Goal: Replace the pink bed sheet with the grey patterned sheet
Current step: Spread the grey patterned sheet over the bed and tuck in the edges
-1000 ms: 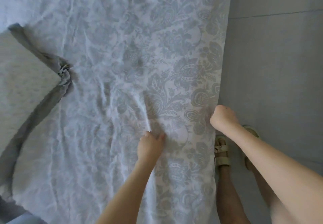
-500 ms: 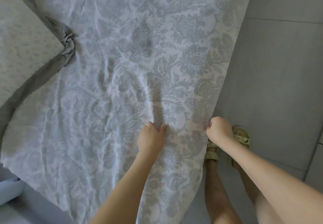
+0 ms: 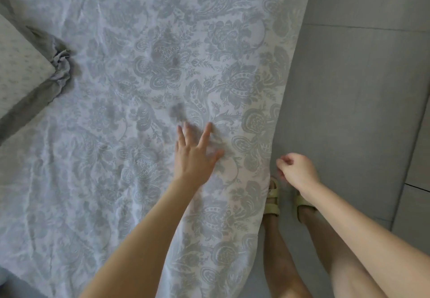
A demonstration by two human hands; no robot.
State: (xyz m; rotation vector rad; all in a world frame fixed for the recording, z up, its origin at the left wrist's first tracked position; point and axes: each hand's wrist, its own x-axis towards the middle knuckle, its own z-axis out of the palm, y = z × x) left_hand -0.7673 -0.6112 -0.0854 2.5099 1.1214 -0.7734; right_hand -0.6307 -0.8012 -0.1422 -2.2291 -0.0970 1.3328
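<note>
Spread open, the left hand rests on the grey patterned sheet, the right hand loosely curled and empty beside its edge; light, limp cloth, probably best pinched there

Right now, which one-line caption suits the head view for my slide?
Left hand, fingers spread, over the grey patterned sheet; right hand, loosely curled, hovers beside its edge.

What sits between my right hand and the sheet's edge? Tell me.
Nothing visible. The right hand hangs just beside the drooping edge of the sheet, only floor behind the gap. The left hand is spread farther in.
</note>
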